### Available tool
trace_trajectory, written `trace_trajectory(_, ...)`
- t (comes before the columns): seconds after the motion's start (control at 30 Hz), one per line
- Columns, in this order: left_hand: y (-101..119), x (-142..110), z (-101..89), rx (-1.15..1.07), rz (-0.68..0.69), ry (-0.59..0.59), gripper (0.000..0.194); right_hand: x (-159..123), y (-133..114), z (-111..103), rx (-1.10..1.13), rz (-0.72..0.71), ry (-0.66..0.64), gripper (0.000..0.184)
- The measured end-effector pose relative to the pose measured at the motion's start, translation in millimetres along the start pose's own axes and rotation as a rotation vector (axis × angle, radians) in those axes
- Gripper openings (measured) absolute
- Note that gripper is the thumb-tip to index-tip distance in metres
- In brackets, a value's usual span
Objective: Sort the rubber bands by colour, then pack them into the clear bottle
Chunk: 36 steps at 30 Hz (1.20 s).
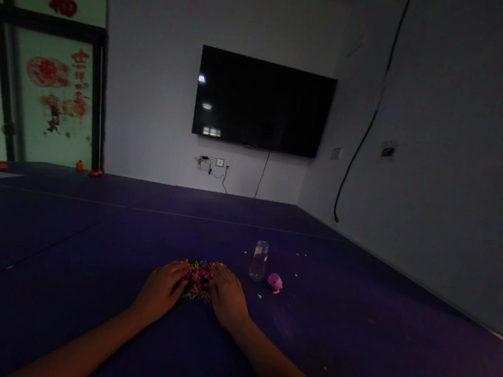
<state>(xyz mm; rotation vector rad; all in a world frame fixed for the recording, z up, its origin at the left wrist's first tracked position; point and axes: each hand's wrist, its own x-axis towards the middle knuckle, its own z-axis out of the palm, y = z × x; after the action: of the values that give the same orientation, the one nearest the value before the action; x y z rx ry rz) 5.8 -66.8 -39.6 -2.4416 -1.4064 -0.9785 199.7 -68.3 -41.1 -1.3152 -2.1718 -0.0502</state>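
A pile of small multicoloured pieces [199, 280], looking like little rubber bands, lies on the dark purple surface in front of me. My left hand [163, 290] rests against its left side, fingers stretched forward and thumb apart. From the right, my right hand [228, 294] touches the pile in the same way, its fingers extended over the edge. Neither hand grips anything; the pieces under the fingertips are partly hidden. Just beyond my right hand, a clear bottle [259, 261] with a pale label lies on the surface. Beside it is a pink cap-like piece [274, 282].
White scraps [259, 296] are scattered around the bottle. The purple floor [95, 226] has seams and runs to the walls. A black television [264, 103] hangs ahead, with a hanging cable [357, 154] on the right wall. Orange objects [80, 165] sit near the glass door [55, 90].
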Motion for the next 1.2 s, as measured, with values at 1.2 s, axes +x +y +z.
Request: trace_trajectory(1.2,-5.9,-2.0,4.5,0.065,-0.106,-0.107,0.05,-0.9,0.3,-3.9,0.057,0.212,0.025,0.051)
